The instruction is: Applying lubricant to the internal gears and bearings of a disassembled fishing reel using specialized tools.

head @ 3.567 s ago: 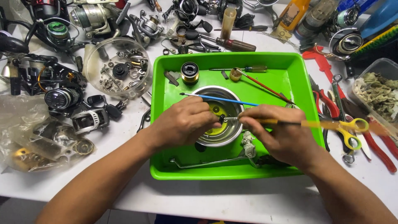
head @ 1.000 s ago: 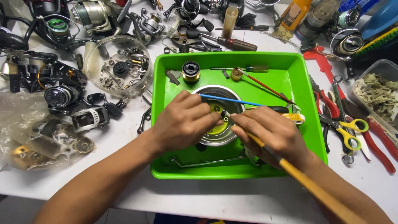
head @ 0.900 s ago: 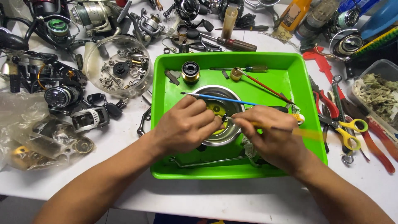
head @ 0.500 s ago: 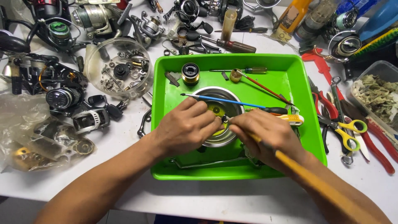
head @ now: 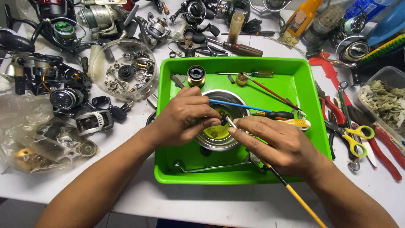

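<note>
orange labelled bottle (head: pixel 304 16) top, clear bag (head: pixel 29 126) left

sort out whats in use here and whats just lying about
In use: left hand holding a small dark part; right hand working a yellow-handled brush; steel bowl; green tray.

Lying about: scissors, red pliers, clear parts dish, orange bottle.

You see one green tray (head: pixel 312 90), one steel bowl (head: pixel 236 141), one clear round dish (head: pixel 98 64), and two hands.
</note>
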